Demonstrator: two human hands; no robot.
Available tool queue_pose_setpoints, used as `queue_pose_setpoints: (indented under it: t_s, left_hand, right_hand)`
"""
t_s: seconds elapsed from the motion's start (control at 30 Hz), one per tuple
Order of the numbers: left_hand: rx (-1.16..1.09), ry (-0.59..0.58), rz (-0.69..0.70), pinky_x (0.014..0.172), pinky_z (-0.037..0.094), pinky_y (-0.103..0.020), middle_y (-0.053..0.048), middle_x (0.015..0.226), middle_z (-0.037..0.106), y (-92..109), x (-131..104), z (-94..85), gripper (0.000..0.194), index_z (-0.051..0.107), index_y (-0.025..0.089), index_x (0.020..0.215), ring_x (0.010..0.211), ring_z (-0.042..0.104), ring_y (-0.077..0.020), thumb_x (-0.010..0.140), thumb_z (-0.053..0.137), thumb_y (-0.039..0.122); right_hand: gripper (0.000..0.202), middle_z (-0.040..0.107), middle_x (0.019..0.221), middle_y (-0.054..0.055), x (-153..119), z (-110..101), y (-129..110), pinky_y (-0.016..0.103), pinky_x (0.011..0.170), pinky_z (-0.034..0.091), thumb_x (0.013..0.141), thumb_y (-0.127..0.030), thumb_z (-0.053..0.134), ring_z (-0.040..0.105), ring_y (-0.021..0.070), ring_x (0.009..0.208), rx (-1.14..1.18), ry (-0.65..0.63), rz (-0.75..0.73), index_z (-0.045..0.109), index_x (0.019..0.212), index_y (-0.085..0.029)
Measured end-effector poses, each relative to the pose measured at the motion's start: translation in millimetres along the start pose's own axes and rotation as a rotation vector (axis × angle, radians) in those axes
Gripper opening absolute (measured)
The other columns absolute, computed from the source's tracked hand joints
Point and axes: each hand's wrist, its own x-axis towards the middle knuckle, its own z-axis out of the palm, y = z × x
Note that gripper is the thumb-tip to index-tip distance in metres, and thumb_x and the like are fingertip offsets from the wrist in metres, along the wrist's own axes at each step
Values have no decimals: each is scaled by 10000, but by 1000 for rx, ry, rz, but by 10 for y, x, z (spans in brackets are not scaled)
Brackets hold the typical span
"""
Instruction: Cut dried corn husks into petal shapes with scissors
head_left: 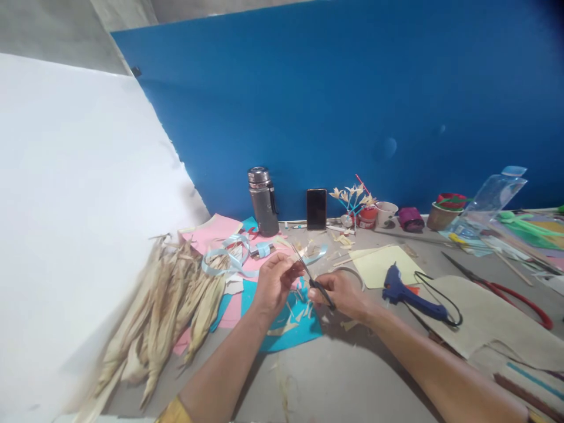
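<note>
While the right hand point(341, 294) was closed around the black handles of the scissors point(326, 295), the left hand point(277, 282) pinched a small pale piece point(294, 257) between thumb and fingers, close to the blades. Both hands were over blue paper point(291, 341) strewn with pale cut scraps point(288, 325), and how far the blades stood apart could not be told.

Behind them stood a grey flask point(265, 208), its lid on, the marks on its reddish band too small to read. The lettering on the red pot point(366, 218) was likewise unreadable, and the white cup point(386, 215) beside it bore a dark print. Between phone point(316, 210) and pot, a small clear holder point(346, 220) held the blue stems of pale flowers point(352, 192). Farther right, a brown cup point(438, 217) had something red and green at its top; near it a clear bottle point(493, 197) with a blue cap leaned over, its contents unclear. Dried husks point(165, 299) were at left, and a blue glue gun point(412, 296) lay right of the hands, near red-handled shears point(493, 285)
</note>
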Motion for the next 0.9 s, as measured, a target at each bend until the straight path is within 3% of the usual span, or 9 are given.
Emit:
queue_pose_setpoints:
  t_s: [0.2,0.43,0.5,0.67,0.73,0.9]
  left_hand:
    - [9,1,-17,679,522,-261,-13,671,651,14,3,-23,177,603,150,659,665,636,-132,691,756,231]
    - [25,43,-7,629,482,-224,0,676,624,79,8,-31,185,611,155,658,670,604,-115,702,769,238]
    - [35,-35,-44,664,490,-237,-26,770,659,61,-20,-10,179,615,152,655,723,620,-128,714,764,232]
    - [-12,-368,-235,649,496,-317,-90,1032,693,-39,-137,57,174,638,150,665,701,636,-168,712,765,260]
    - [-24,-382,-235,653,491,-316,-82,987,696,-61,-166,70,170,655,156,678,698,633,-169,719,770,275]
    - [-69,-291,-246,609,470,-261,-46,793,672,-59,-182,83,203,687,153,701,624,589,-127,667,819,304]
  right_hand:
    - [451,503,451,-16,10,24,15,239,478,252,661,-556,732,370,98,480,72,-3,54,580,480,-172]
    - [462,524,475,-4,39,28,79,235,460,239,681,-589,733,368,96,470,53,42,49,658,548,-153]
    - [495,566,513,13,42,16,85,235,474,271,694,-625,708,413,105,491,98,64,11,669,570,-148]
    - [494,616,582,23,44,-4,82,238,524,342,651,-629,748,477,115,532,293,30,-66,691,644,-138]
    - [465,600,600,2,51,12,68,237,542,369,600,-586,805,489,116,549,378,-1,-71,699,697,-143]
    - [437,566,687,-13,69,77,6,236,581,384,546,-528,853,495,128,639,425,-17,-113,693,704,-153]
